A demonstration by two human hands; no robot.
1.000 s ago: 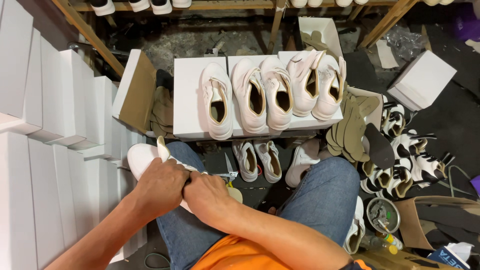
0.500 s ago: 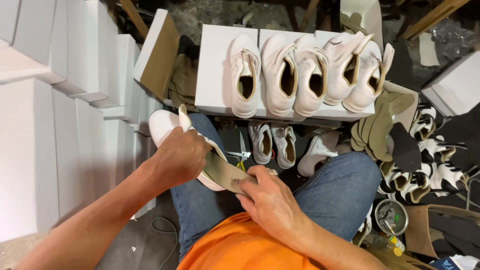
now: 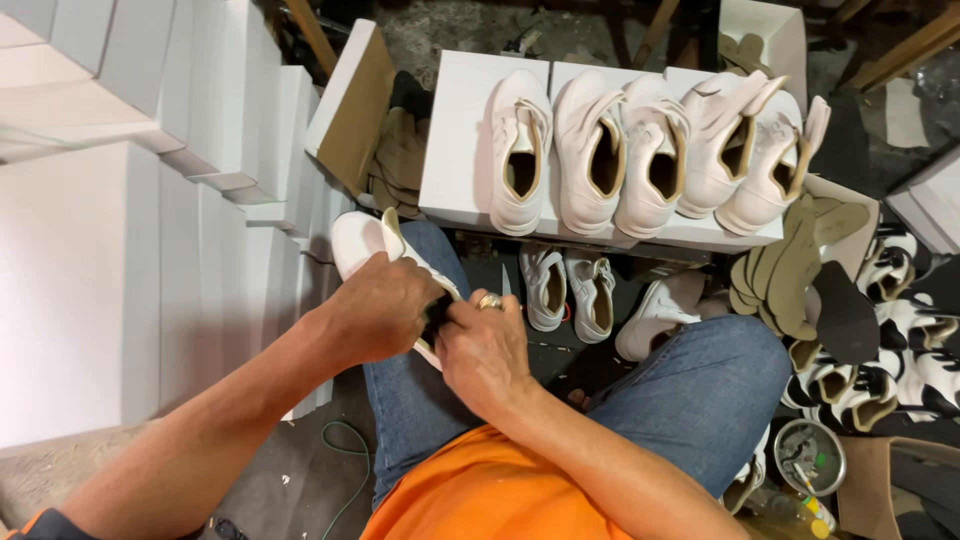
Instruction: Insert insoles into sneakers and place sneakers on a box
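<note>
A white sneaker (image 3: 362, 240) lies across my left thigh, toe pointing left. My left hand (image 3: 380, 305) wraps around its middle from above. My right hand (image 3: 485, 345), a ring on one finger, presses against the shoe's opening with its fingers tucked in beside the left hand. What the fingers grip inside the shoe is hidden. I sit in blue jeans and an orange shirt.
Several white sneakers (image 3: 640, 150) stand in a row on white boxes (image 3: 455, 140) ahead. More shoes (image 3: 570, 290) lie on the floor between my knees. Stacked white boxes (image 3: 120, 240) fill the left. Olive insoles (image 3: 790, 270), black-and-white shoes (image 3: 900, 370) and a small tin (image 3: 808, 455) sit right.
My right hand has moved up from my lap to the shoe's opening, meeting my left hand. The insole seen sticking out of the shoe is no longer visible.
</note>
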